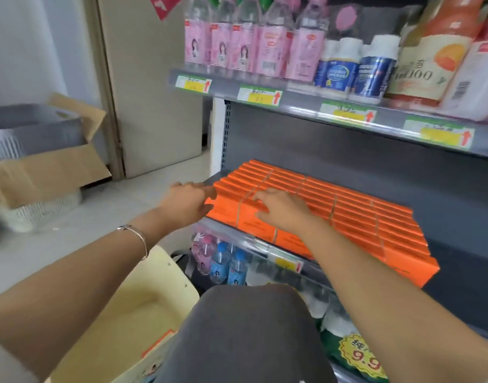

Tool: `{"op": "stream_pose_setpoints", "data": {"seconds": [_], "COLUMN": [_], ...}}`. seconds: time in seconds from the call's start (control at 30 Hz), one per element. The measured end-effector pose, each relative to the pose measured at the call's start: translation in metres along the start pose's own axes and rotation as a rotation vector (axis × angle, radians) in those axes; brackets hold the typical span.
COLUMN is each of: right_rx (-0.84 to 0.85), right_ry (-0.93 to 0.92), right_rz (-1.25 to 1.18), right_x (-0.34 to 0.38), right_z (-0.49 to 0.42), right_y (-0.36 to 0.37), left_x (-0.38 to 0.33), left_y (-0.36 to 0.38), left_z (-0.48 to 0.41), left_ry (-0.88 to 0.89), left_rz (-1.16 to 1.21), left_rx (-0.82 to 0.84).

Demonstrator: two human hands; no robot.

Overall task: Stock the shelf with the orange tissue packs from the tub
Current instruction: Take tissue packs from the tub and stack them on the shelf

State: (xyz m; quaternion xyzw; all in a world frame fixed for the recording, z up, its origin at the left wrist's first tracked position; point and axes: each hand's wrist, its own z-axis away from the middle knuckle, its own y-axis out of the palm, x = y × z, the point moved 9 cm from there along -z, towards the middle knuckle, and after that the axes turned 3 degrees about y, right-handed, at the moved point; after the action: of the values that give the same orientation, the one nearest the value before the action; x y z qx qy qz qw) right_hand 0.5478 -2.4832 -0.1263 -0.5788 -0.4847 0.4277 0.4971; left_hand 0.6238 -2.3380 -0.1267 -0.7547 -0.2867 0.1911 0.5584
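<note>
Head view: a block of flat orange tissue packs [361,217] lies in tight rows on the grey metal shelf [458,239], running from the middle of the frame down to the right, with the front packs at the shelf's front lip. The left hand [189,201] is at the block's left end, its fingers released and roughly straight, the fingertips touching the end packs. The right hand [281,210] lies palm down on the front rows near the left end. Its fingers [260,194] are spread, only slightly bent and resting on the pack tops, and the thumb is at the front faces. A thin silver bracelet [137,236] circles the left wrist.

The pale yellow plastic tub [143,294] sits on the floor at lower left, beside a knee in grey trousers [245,327]. A scrap of orange shows low inside it, too blurred to identify.

Along the top of the frame, clear bottles with pink labels [237,45], squat blue-and-white bottles [356,70] and a large orange juice bottle [430,56] stand on the upper shelf. At left, an open brown cardboard box [52,172] holds a grey plastic basket [30,128].
</note>
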Motion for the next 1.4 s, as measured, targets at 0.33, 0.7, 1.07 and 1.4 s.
{"op": "stream_pose_setpoints", "data": {"seconds": [0.33,0.7,1.07,1.4], "right_rx": [0.22,0.629,0.601,0.667], "right_ry": [-0.295,-0.647,-0.853,-0.892], "right_rz": [-0.053,0.107,0.352,0.324], "right_x": [0.17,0.262,0.289,0.282], "right_z": [-0.081,-0.124,-0.135,-0.13], "right_y": [0.142,0.324,0.429,0.442], "left_x": [0.187,0.175,0.15,0.147], "left_y": [0.143,0.379,0.538,0.55], "left_z": [0.141,0.194,0.227,0.247], "left_ry": [-0.353,-0.421,-0.698,-0.712], "left_rz": [-0.102,0.194,0.578,0.617], "left_rx": [0.346,0.823,1.038,1.077]}}
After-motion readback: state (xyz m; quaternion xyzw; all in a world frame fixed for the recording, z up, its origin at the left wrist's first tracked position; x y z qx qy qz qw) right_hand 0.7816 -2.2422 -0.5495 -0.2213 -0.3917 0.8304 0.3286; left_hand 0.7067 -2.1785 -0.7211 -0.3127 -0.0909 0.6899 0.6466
